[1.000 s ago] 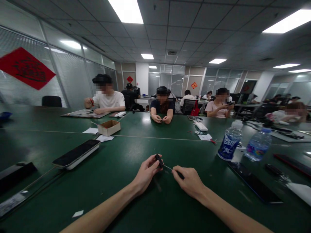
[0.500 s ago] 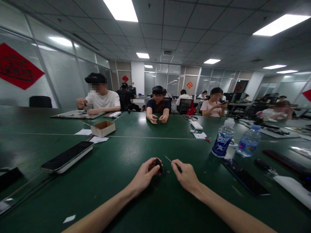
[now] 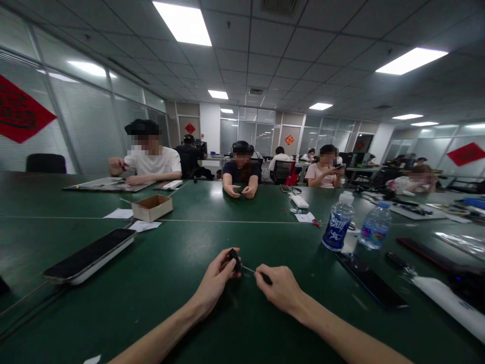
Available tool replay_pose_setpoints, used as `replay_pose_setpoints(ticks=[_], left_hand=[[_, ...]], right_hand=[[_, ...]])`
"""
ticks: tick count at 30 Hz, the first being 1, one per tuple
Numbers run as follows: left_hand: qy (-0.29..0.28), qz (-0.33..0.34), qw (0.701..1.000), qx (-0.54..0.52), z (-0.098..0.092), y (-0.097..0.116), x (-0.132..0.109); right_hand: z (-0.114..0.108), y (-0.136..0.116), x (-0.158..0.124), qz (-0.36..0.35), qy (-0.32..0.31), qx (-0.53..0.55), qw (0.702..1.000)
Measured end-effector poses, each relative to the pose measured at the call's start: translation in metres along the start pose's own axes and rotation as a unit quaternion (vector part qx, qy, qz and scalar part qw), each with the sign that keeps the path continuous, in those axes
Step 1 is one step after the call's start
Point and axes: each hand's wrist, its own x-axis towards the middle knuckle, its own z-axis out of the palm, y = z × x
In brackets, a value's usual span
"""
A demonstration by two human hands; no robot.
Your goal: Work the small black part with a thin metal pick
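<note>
My left hand (image 3: 215, 280) pinches a small black part (image 3: 235, 259) between thumb and fingertips, just above the green table (image 3: 159, 283). My right hand (image 3: 278, 288) is closed round the dark handle of a thin metal tool (image 3: 250, 270), whose tip points left and reaches the black part. The two hands are close together at the near middle of the table.
A phone on a white block (image 3: 89, 255) lies to the left, a cardboard box (image 3: 152, 207) and papers behind it. Two water bottles (image 3: 338, 222) stand right, a dark phone (image 3: 371, 280) before them. Several other people sit along the far side.
The tool tip, pulled clear of the black part half a second ago, is back against it. The view has swung slightly, so everything sits further left in the frame.
</note>
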Motion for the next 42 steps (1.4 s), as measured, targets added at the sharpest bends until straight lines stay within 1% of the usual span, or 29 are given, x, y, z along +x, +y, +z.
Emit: replay_pose_setpoints(ticks=[10,16,20,22,24,26,28,32,34,36,42], left_hand=[[-0.032,0.008,0.999,0.018,0.000,0.003,0.001],[-0.040,0.002,0.999,0.020,0.000,0.002,0.003],[-0.041,0.000,0.998,0.037,0.002,0.006,0.001],[-0.062,-0.002,0.995,0.072,0.003,0.009,-0.001],[-0.082,-0.005,0.991,0.106,0.004,0.010,-0.002],[-0.077,-0.006,0.991,0.111,0.004,0.008,-0.002],[-0.052,-0.007,0.995,0.081,0.003,0.004,-0.001],[0.009,-0.013,1.000,-0.005,-0.003,-0.007,0.005],[0.036,-0.016,0.999,-0.024,-0.005,-0.010,0.007],[0.042,-0.015,0.999,-0.019,-0.006,-0.011,0.007],[0.015,-0.014,1.000,0.007,-0.004,-0.010,0.006]], right_hand=[[0.001,0.001,-0.003,-0.010,0.007,0.015,1.000],[0.002,0.001,-0.005,-0.007,0.013,0.020,1.000],[0.003,0.003,-0.003,-0.011,0.023,0.038,0.999],[0.003,0.007,0.000,0.016,0.046,0.063,0.997],[0.003,0.011,0.003,0.061,0.078,0.087,0.991],[0.003,0.013,0.006,0.086,0.094,0.097,0.987],[0.002,0.011,0.005,0.072,0.085,0.086,0.990],[0.001,0.003,0.001,0.009,0.018,0.052,0.998],[0.001,0.000,0.000,-0.006,-0.002,0.031,0.999],[0.001,0.000,0.000,-0.008,-0.006,0.010,1.000],[0.000,-0.001,0.000,-0.002,-0.021,0.006,1.000]])
